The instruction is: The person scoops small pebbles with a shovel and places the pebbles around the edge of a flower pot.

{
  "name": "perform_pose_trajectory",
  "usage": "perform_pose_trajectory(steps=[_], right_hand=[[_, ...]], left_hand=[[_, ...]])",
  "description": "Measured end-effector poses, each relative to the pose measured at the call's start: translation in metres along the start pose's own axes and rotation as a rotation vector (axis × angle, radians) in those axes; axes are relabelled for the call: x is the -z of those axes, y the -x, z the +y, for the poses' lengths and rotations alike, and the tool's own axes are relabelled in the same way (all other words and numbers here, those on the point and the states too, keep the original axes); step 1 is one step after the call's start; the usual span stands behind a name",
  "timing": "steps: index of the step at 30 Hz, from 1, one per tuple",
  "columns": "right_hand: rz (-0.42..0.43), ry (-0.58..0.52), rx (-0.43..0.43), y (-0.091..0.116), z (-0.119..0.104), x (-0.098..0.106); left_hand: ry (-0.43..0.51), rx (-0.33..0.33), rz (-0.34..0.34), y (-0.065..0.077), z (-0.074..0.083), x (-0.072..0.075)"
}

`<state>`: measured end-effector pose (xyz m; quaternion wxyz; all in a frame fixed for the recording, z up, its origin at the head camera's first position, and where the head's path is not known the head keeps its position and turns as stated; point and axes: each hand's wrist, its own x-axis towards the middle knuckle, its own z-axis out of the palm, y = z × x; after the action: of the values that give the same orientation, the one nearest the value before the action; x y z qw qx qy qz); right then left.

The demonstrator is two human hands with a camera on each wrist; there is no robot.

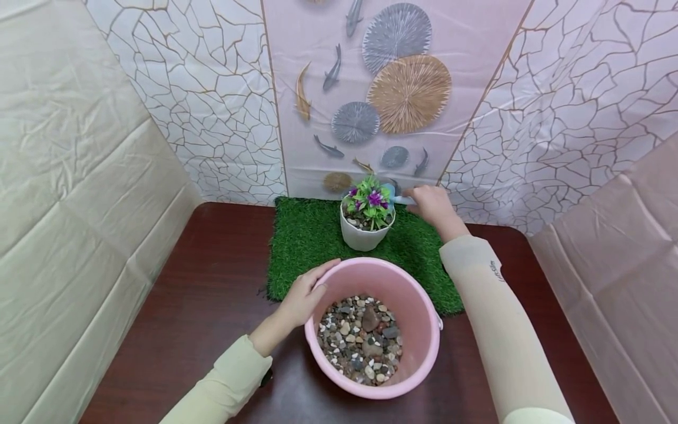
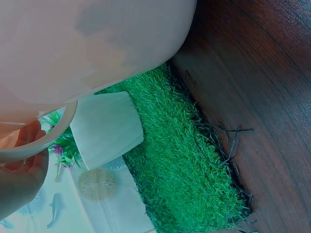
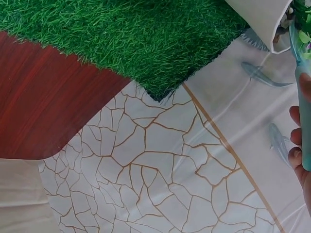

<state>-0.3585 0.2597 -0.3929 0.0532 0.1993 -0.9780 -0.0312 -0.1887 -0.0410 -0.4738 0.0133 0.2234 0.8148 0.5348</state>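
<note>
A pink bucket (image 1: 424,347) stands at the front of the table, with mixed pebbles (image 1: 365,341) in its bottom. My left hand (image 1: 303,296) grips its rim on the left side; in the left wrist view, that hand (image 2: 24,174) shows at the lip. Behind the bucket is a white pot (image 1: 365,238) with a green plant (image 1: 365,194) bearing purple flowers. My right hand (image 1: 431,207) holds a light blue hand trowel (image 1: 404,200) by its handle. The trowel's blade is at the pot's right edge, partly hidden by leaves. In the right wrist view, fingers wrap the trowel handle (image 3: 305,131).
The pot stands on a green artificial grass mat (image 1: 302,235) along the table's back edge. Dark reddish-brown wood tabletop (image 1: 212,282) shows on both sides. Patterned cloth (image 1: 212,118) hangs behind, and beige cloth walls (image 1: 63,206) close the left and right.
</note>
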Motion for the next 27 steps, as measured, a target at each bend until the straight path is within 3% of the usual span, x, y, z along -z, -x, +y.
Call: perform_pose_trajectory(steps=[16,27], right_hand=[[-0.027,-0.016,-0.039,0.007,0.004,0.003],[0.01,-0.013,-0.027,0.018,0.009,0.003]], left_hand=[[-0.001,-0.007,0.005,0.0,0.0,0.0],[-0.002,0.011,-0.001,0.001,0.002,0.002]])
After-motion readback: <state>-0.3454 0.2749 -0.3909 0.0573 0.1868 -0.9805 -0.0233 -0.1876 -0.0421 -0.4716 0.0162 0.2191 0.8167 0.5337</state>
